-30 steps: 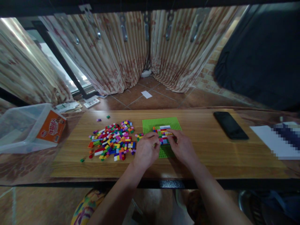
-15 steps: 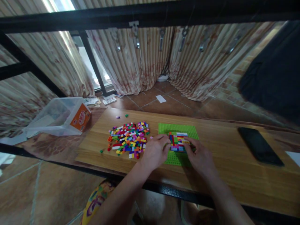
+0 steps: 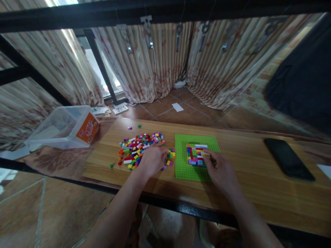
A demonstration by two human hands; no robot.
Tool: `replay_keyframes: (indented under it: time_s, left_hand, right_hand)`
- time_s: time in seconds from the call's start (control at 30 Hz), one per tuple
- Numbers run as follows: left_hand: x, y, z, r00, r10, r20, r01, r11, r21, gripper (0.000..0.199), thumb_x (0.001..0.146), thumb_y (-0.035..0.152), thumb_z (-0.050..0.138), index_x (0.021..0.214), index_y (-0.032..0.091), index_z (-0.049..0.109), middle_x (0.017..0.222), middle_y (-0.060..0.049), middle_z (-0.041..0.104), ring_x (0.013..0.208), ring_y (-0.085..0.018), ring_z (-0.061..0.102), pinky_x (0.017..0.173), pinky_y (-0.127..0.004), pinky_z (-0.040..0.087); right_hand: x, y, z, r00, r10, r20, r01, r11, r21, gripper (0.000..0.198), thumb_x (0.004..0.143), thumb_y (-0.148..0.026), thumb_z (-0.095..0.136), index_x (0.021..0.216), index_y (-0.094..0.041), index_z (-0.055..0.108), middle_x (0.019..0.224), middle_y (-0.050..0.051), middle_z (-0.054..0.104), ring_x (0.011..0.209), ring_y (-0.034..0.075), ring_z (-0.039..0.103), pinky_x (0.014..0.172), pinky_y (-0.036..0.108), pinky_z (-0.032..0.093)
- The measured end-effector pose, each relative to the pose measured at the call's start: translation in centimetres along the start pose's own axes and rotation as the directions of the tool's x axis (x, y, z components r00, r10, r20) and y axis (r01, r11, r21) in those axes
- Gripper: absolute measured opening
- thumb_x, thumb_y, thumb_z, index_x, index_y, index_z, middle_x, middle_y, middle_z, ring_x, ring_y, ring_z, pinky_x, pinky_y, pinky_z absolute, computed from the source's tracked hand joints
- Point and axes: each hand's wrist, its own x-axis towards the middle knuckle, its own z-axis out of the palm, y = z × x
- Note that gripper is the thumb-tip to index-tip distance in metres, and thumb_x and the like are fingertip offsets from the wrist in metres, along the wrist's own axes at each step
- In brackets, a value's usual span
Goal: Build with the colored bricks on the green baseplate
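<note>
A low block of colourful toy bricks (image 3: 196, 155) stands on the green baseplate (image 3: 181, 172). At its right side my right hand (image 3: 218, 165) is closed, thumb and fingers gripping that edge. My left hand (image 3: 152, 159) lies over the right part of a heap of loose toy bricks (image 3: 137, 144), bent at the knuckles. Its fingertips are hidden, so I cannot tell whether a brick is between them. A few bricks, yellow and green among them (image 3: 171, 153), lie between my left hand and the baseplate.
A black phone (image 3: 289, 158) lies on the wooden tabletop (image 3: 248, 155) at the right. On the left stands a clear plastic box (image 3: 62, 127) with an orange label. A dark metal bar (image 3: 165, 15) crosses overhead, in front of the curtains (image 3: 165, 69).
My left hand has left the brick block and moved left to the loose heap. Bricks show to its right, beside the baseplate. My right hand stays at the block.
</note>
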Motion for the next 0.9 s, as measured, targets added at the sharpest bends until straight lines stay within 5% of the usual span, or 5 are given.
replay_keyframes:
  time_s: [0.57, 0.73, 0.9]
  left_hand:
    - [0.7, 1.5, 0.7, 0.999, -0.009, 0.033, 0.005, 0.993, 0.118, 0.020, 0.083, 0.009, 0.050, 0.083, 0.020, 0.067, 0.085, -0.005, 0.068, 0.086, -0.021, 0.064, 0.081, -0.031, 0.051]
    - [0.8, 1.1, 0.1, 0.997, -0.036, -0.064, 0.035, 0.999, -0.021, 0.018, 0.088, 0.013, 0.049, 0.089, 0.020, 0.066, 0.094, -0.005, 0.068, 0.090, -0.019, 0.064, 0.083, -0.030, 0.050]
    - [0.8, 2.4, 0.6, 0.989, 0.062, -0.132, -0.097, 0.955, -0.279, 0.018, 0.092, 0.017, 0.048, 0.090, 0.020, 0.066, 0.088, -0.003, 0.067, 0.088, -0.016, 0.063, 0.081, -0.028, 0.049]
  right_hand:
    - [0.1, 0.1, 0.2, 0.999, -0.017, -0.028, 0.016, 1.000, -0.001, 0.038, 0.091, -0.038, 0.045, 0.114, -0.017, 0.066, 0.107, 0.014, 0.069, 0.091, 0.025, 0.065, 0.085, 0.043, 0.051]
    - [0.1, -0.2, 0.1, 0.999, -0.020, -0.028, 0.021, 1.000, 0.008, 0.037, 0.090, -0.035, 0.046, 0.114, -0.016, 0.066, 0.106, 0.014, 0.068, 0.092, 0.025, 0.065, 0.085, 0.042, 0.051]
    - [0.1, -0.6, -0.1, 1.000, -0.010, -0.020, 0.010, 1.000, 0.011, 0.035, 0.092, -0.033, 0.045, 0.115, -0.018, 0.065, 0.109, 0.013, 0.068, 0.094, 0.025, 0.064, 0.086, 0.042, 0.051]
